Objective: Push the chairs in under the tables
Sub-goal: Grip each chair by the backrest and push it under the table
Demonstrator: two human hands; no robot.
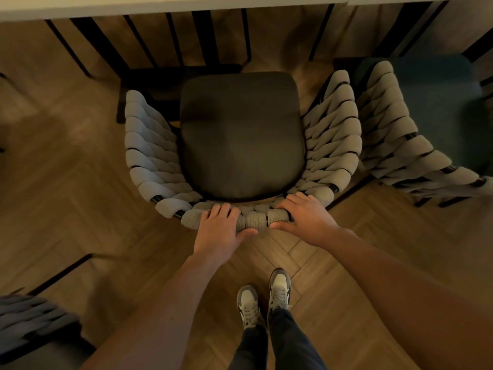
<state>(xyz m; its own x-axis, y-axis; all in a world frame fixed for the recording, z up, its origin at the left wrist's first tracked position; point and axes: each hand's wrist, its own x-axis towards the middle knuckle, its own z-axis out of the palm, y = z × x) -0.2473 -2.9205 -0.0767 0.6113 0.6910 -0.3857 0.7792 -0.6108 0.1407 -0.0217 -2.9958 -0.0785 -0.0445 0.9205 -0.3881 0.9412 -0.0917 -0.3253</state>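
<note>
Gripping the woven top rail at the back of the chair (241, 134) with both hands: left hand (219, 231) lying over the rail with fingers curled down its inner side and thumb tucked beneath, right hand (306, 218) wrapping the rail just beside it, thumb underneath too. Standing on the herringbone wood floor (66, 188) with the dark seat cushion facing the bench (160, 6). Seat front lying short of the pale bench edge, so not under it. Showing only a thin strip of the bench at the top, its upper surface cut off; dark legs and slats below it blurring into shadow, hard to separate. Neighbouring chair (416, 124) touching or nearly touching the right side, impossible to tell which, its far half running out of view. Another woven chair (32, 321) peeking in at the lower left, mostly cut off and blurred. Two grey sneakers (264, 303) planted behind the chair, legs cut off at the bottom edge.
</note>
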